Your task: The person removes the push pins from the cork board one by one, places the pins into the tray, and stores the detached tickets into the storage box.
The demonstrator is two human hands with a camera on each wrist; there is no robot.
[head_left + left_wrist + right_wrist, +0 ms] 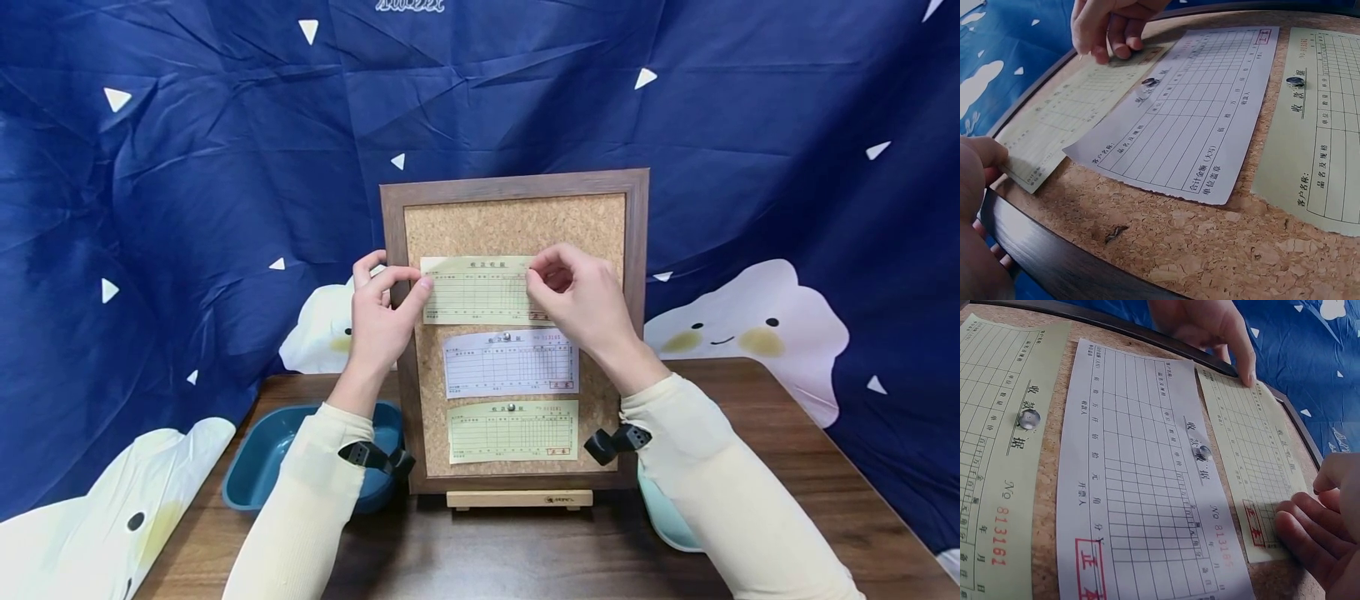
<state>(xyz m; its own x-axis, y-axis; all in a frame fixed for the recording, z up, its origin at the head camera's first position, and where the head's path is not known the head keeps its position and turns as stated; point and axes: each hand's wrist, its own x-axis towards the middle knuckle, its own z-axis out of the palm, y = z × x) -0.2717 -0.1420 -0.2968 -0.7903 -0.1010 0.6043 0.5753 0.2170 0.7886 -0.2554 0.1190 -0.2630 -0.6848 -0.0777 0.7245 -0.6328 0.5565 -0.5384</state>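
Observation:
A corkboard (517, 225) in a brown frame stands upright, with three receipt slips one above another. My left hand (386, 304) is at the board's left edge; its thumb and index finger hold the left end of the top pale-green receipt slip (476, 292) against the cork. Over that slip's right end, my right hand (585, 296) has thumb and index finger together and the other fingers curled. A thin light point, like a pin's, shows at its fingertips in the left wrist view. Below are a white receipt slip (495, 371) and another green receipt slip (491, 437), each with a round-headed pushpin.
The board leans on a small wooden stand (517, 499) on a dark wooden table (540, 558). A blue tray (262, 446) sits at the left, partly behind my left sleeve. A mint-green tray (667, 521) is partly hidden by my right arm. A blue cloth hangs behind.

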